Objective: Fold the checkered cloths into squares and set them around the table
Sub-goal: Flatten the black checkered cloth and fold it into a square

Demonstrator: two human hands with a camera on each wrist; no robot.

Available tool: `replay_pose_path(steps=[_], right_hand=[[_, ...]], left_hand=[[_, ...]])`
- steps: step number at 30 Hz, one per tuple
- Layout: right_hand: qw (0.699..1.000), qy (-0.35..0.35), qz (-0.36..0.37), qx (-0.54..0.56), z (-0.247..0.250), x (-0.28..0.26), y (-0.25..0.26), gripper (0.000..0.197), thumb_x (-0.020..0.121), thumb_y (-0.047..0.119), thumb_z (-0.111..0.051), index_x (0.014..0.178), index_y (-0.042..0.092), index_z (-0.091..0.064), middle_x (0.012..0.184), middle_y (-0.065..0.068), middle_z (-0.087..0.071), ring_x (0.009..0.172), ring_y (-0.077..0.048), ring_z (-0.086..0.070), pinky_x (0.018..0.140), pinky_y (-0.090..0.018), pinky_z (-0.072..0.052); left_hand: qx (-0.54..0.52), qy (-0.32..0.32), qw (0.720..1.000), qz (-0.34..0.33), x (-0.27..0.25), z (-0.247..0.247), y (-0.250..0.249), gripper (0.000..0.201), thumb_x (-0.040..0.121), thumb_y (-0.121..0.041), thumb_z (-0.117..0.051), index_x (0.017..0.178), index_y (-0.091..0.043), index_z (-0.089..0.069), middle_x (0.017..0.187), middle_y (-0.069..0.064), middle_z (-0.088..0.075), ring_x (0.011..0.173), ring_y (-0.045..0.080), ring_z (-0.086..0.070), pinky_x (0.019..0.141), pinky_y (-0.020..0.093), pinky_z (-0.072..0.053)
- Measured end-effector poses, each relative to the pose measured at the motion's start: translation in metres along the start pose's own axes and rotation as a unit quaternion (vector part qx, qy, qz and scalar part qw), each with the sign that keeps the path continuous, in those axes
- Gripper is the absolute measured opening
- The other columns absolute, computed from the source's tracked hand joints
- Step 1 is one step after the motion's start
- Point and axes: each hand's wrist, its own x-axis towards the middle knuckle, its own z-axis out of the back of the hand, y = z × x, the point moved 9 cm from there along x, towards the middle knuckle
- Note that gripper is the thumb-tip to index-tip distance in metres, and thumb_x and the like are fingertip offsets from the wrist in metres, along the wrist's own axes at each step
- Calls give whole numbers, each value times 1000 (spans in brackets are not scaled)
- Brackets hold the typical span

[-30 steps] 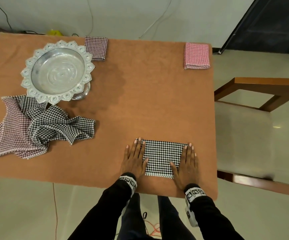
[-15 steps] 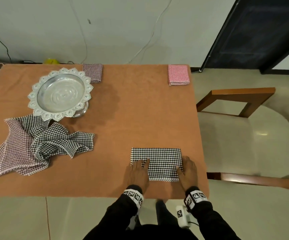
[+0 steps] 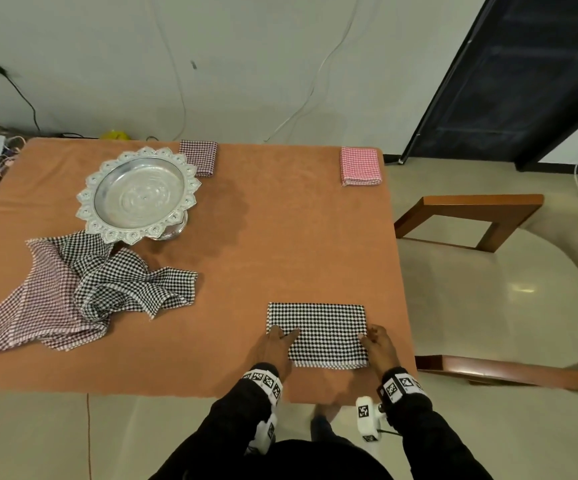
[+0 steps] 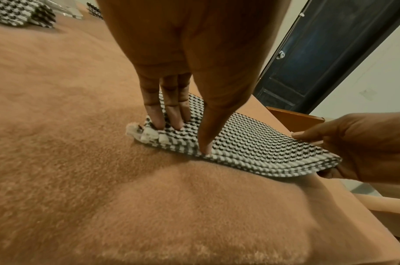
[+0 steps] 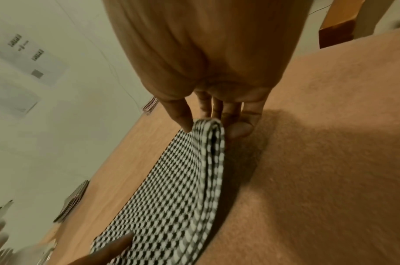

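1. A plain pale wall (image 3: 246,64) stands behind the table (image 3: 280,237), with thin cables (image 3: 319,69) trailing down it.
2. A fuzzy orange-brown cover lies over the table.
3. A dark door (image 3: 523,81) fills the far right.
4. A wooden-framed chair (image 3: 471,206) with a cream seat stands just beside the table's right edge.
5. The floor (image 3: 540,438) is pale.

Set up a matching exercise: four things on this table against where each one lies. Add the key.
1. black-and-white folded cloth
2. pink folded cloth
3. silver tray
4. unfolded cloths

A. far right corner of the table
B. heaped on the left side
C. near edge, pressed by the left hand, pinched by the right hand
D. far left, beside a dark folded cloth

Pairs: 1-C, 2-A, 3-D, 4-B
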Motion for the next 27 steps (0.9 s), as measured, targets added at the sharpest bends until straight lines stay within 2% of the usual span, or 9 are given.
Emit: replay_pose_path(steps=[4,7,12,14,17,19,22,24,27], right_hand=[[999,-31,24,-6,-8,-4,15,28,95,5,-62,123,6,-60,115,-13,-70,109,-34,-67,90,-38,-53],[997,-26,56,38,-18,-19,37,30,94,4,-62,123,11,-62,110,-10,-71,102,-28,-68,84,-35,-54],[991,21,116,64,-62,-47,72,37,94,4,-65,125,23,-60,95,-9,-72,89,-23,-71,76,-34,-59],[989,53,136,38,-90,-53,78,41,93,8,-66,129,27,-58,99,-9,-72,91,-23,-71,80,-38,-60],[983,87,160,-10,-129,-61,83,46,92,12,-65,132,32,-55,98,-6,-69,91,-24,-69,81,-40,-58],[979,104,167,-43,-150,-64,87,49,92,10,-66,133,33,-53,91,-3,-65,84,-22,-66,76,-39,-56],[975,133,160,-80,-171,-65,85,51,93,8,-66,133,36,-53,83,0,-61,71,-16,-60,66,-34,-54],[974,147,148,-89,-177,-63,78,58,89,4,-65,134,38,-53,80,0,-62,69,-15,-60,69,-40,-56],[975,135,141,-104,-172,-62,71,57,86,-1,-66,134,29,-58,82,-1,-67,75,-11,-65,78,-32,-56]], left_hand=[[1,2,1000,1,-3,3,0,83,87,-23,-68,157,-33,-26,139,6,-39,123,25,-49,103,33,-46],[-61,9,998,9,-1,9,7,82,89,-35,-68,159,-25,-25,148,8,-43,131,28,-48,110,36,-42],[-247,-62,967,-9,-6,36,15,47,95,-54,-57,133,-27,-63,123,-14,-68,103,9,-68,88,23,-51],[-411,-53,910,12,-8,37,18,47,94,-62,-54,119,-26,-72,107,-12,-74,92,9,-72,82,29,-55],[-639,-16,758,130,-10,26,28,39,98,-45,-60,105,-10,-74,84,8,-76,71,22,-71,70,41,-59],[-664,-26,730,161,-9,21,37,34,97,-37,-65,98,-3,-73,74,7,-71,62,20,-66,60,35,-58],[-613,-65,769,167,-3,16,55,42,87,-47,-74,80,-5,-74,66,5,-66,61,18,-57,62,36,-52],[-583,-75,790,176,-1,15,64,27,84,-33,-80,74,-9,-75,64,2,-68,61,18,-56,61,32,-49],[-579,-73,787,197,-1,15,72,15,78,-9,-85,90,-9,-75,76,7,-73,61,18,-62,50,25,-49]])
